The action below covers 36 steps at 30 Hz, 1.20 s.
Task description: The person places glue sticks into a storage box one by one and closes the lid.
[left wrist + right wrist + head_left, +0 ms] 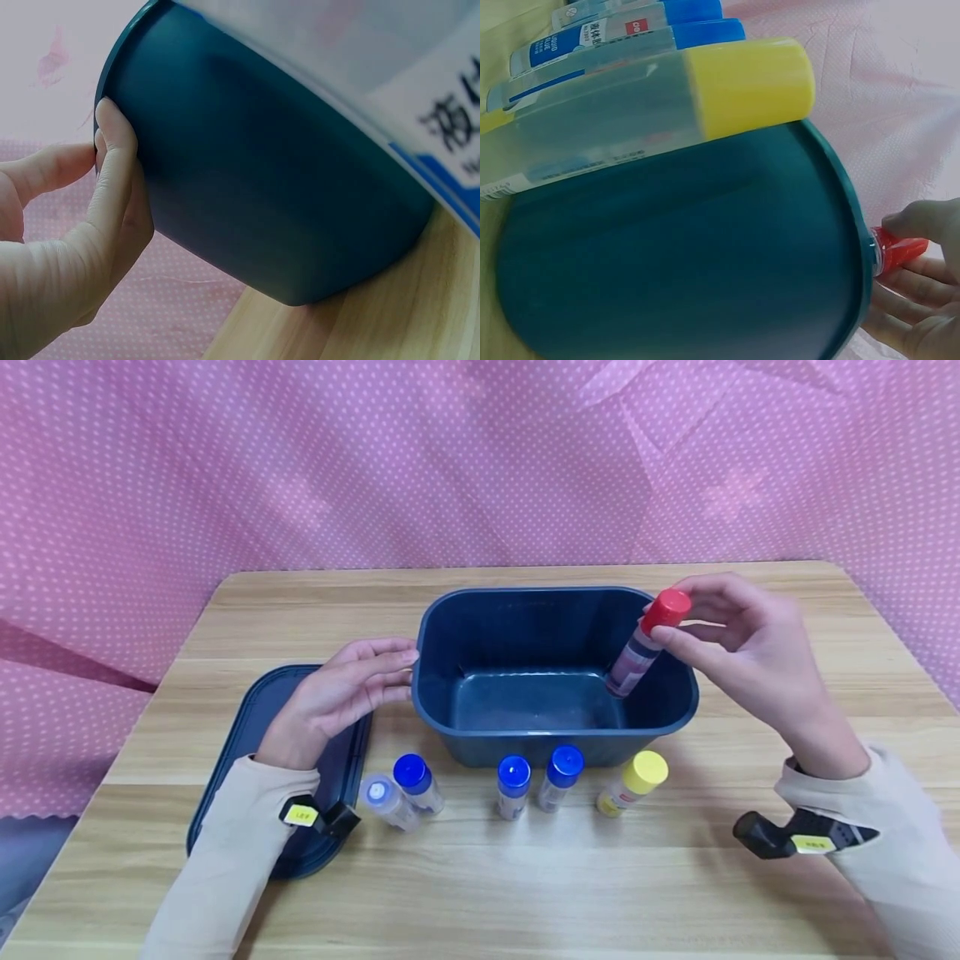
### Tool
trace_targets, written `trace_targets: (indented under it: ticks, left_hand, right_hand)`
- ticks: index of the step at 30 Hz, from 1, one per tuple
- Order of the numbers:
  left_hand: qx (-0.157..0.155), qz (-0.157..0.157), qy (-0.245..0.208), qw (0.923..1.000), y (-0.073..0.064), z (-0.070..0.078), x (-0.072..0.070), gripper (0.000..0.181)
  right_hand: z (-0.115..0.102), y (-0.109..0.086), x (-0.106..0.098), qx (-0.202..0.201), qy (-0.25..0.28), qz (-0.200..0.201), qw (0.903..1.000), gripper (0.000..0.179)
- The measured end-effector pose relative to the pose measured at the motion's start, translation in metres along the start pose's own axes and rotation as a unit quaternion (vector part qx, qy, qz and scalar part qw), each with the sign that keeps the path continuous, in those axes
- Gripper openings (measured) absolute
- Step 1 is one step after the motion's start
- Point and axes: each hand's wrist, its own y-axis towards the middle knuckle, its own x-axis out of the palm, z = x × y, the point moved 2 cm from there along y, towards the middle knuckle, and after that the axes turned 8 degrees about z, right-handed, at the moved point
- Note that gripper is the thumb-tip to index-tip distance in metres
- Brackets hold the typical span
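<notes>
On a smooth wood-grain table (525, 893), clear plastic bottles (513, 803) stand before a rounded, dark-blue plastic tub (467, 745). Extended, unclenched fingers of the left hand (345, 681) touch its left end, while the right hand (757, 652) grasps a slender red-capped bottle (641, 650) partly inside its right end, long axis slanting, cap up-right, base down-left. Behind hangs dotted pink cloth (480, 468).
</notes>
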Motion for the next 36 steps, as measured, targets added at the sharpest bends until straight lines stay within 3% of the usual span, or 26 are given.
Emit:
trace_targets:
  ticks: [7, 14, 25, 36]
  left_hand:
    - [0.000, 0.002, 0.003, 1.0000, -0.001, -0.001, 0.000, 0.020]
    - [-0.004, 0.016, 0.005, 0.9999, -0.001, -0.002, 0.000, 0.019]
    - [-0.009, 0.018, -0.001, 0.9998, -0.001, -0.002, 0.000, 0.019]
    - [-0.010, 0.021, -0.004, 0.9997, -0.001, -0.001, 0.001, 0.018]
  right_hand:
    - [0.001, 0.001, 0.006, -0.035, -0.087, 0.000, 0.9956, 0.044]
    - [0.003, 0.004, 0.011, -0.039, -0.114, 0.000, 0.9927, 0.043]
    - [0.007, 0.007, 0.017, -0.100, -0.174, -0.021, 0.9794, 0.044]
    - [0.012, 0.014, 0.026, -0.113, -0.227, -0.080, 0.9640, 0.034]
